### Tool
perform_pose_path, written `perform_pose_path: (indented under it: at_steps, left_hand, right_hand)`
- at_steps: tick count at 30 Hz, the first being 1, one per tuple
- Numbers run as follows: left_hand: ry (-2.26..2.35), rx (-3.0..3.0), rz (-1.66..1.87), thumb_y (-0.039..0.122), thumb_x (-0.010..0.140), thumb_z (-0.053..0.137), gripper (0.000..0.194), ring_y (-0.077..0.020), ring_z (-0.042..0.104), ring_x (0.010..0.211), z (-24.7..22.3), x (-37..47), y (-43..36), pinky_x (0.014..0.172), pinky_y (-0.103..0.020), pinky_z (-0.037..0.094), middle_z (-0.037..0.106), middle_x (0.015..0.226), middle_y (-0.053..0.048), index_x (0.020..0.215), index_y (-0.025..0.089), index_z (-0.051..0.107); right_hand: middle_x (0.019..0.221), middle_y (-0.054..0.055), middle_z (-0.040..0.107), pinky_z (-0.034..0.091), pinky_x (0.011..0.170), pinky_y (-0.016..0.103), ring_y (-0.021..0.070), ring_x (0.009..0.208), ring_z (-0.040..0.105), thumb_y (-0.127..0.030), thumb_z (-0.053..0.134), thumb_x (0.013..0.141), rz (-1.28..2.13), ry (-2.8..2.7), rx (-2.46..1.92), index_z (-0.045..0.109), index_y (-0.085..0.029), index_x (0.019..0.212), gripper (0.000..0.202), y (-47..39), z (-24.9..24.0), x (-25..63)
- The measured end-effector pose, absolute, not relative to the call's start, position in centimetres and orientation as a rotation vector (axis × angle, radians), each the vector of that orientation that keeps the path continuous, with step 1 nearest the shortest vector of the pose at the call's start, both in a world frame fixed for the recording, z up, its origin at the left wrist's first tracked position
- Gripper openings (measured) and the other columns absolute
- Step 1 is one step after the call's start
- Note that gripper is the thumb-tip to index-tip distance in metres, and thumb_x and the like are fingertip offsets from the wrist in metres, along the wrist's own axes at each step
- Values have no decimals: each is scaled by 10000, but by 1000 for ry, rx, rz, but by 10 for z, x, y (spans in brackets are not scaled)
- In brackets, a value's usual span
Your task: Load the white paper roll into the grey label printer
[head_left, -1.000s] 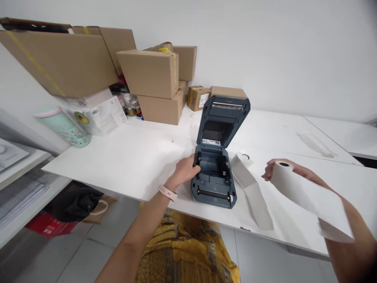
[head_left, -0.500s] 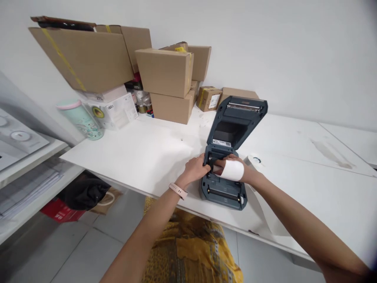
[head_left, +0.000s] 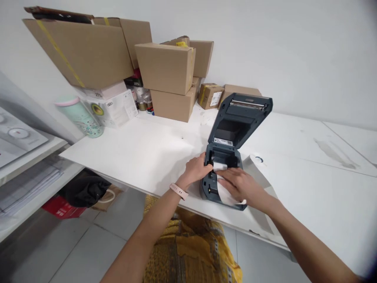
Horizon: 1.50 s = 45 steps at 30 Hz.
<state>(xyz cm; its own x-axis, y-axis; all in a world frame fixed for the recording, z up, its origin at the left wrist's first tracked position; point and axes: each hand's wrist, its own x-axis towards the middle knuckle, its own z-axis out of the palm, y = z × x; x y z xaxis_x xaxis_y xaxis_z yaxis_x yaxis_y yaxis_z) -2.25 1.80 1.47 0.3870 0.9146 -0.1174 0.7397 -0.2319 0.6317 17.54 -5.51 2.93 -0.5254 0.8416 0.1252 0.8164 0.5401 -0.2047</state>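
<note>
A dark grey label printer [head_left: 207,188] stands on the white table with its lid [head_left: 246,114] raised. My left hand [head_left: 196,169] grips the printer's left side, thumb over the rim at the inside. Inside the printer sits a roll of white label paper [head_left: 220,167], partly hidden by my fingers. From it a paper strip [head_left: 225,196] runs forward over the front part of the printer. My right hand [head_left: 240,184] lies on the strip with its fingers stretched out to the left. A loose strip of backing paper [head_left: 262,173] lies right of the printer, partly under my right forearm.
Cardboard boxes [head_left: 165,68] are stacked at the back left, with a smaller taped box [head_left: 210,96] behind the printer. A mint tumbler [head_left: 79,116] stands at the table's left end, next to a white carton [head_left: 119,108]. A white shelf unit [head_left: 32,151] is at far left.
My right hand has come down from inside the printer onto the paper, which now lies forward over the front instead of curling over the wrist. My left hand keeps its hold.
</note>
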Motion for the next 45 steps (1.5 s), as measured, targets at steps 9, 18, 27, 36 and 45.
perform_pose_path:
  at_steps: [9,18,27,36,45]
  left_hand:
    - [1402,2013,358,424,872,461,598,-351,713,1049,14,-22,16,908,-445,543,762,1136,-79,1450,274,478]
    - [1417,1994,358,469,887,451,604,-368,707,1091,17,-21,14,924,-467,536,755,1191,-95,1452,260,486]
    - [1401,1993,343,460,873,458,626,-352,706,1079,14,-22,16,916,-437,540,752,1192,-74,1471,275,461]
    - [1404,1981,348,436,868,471,612,-338,714,1060,15,-21,16,914,-422,544,765,1154,-62,1458,278,473]
    - [1419,1998,318,517,918,436,628,-378,691,1142,15,-21,15,962,-484,517,735,1260,-101,1494,267,432]
  right_hand:
    - [1226,119,752,603,868,465,315,1067,723,-536,445,1023,73,-2304,-1512,346,-223,1554,624,-77,7,169]
    - [1191,129,769,600,852,499,337,1022,738,-502,426,1033,43,-2192,-1587,400,-183,1524,586,-78,1,156]
    - [1084,53,799,606,784,346,240,939,768,-291,412,1019,325,-2151,-1579,698,-235,1186,336,-73,13,169]
    - [1136,64,796,570,988,452,264,1046,756,-284,422,1035,134,-2091,-1472,748,-220,1110,341,-76,-1,156]
    - [1159,100,785,583,978,511,326,1135,715,-433,540,993,98,-2054,-1587,620,-213,1381,453,-80,0,158]
